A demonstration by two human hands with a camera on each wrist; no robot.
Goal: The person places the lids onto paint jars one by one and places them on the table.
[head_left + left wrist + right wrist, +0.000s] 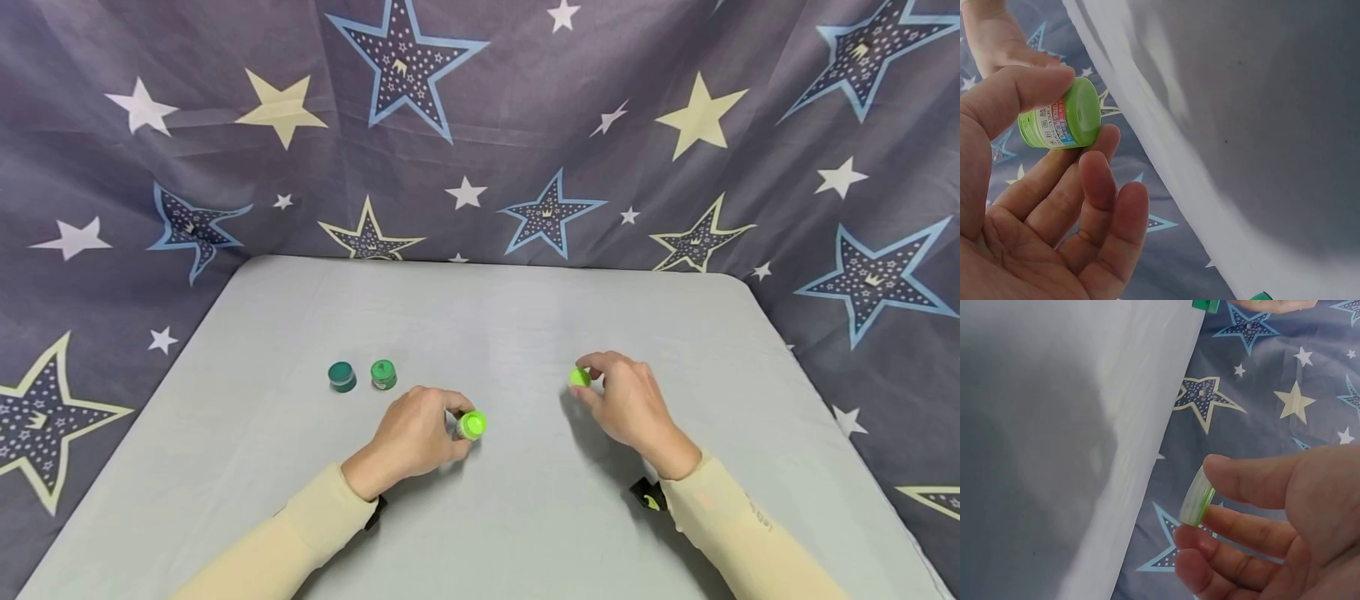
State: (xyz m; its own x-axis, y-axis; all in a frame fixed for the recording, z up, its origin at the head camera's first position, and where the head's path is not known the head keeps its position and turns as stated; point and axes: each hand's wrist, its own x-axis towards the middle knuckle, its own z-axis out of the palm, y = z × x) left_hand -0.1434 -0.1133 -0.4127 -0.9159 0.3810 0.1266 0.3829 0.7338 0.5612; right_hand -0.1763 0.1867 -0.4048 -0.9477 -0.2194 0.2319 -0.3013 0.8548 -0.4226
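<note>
My left hand (420,433) pinches a small lime-green paint jar (472,425) between thumb and fingers. The left wrist view shows the jar (1063,119) on its side in that picture, with a printed label round its wall. Off to the right, my right hand (630,402) holds a thin round lid (580,377) by its edge. Pale and see-through with a green rim, the lid (1197,499) sits between thumb and fingers in the right wrist view. Jar and lid are apart, a wide gap between the two hands.
Two more small jars stand on the left of the table, one dark teal (342,377), one green (383,374). A pale cloth covers the table (510,325). Behind and beside it hangs a star-patterned curtain (510,150).
</note>
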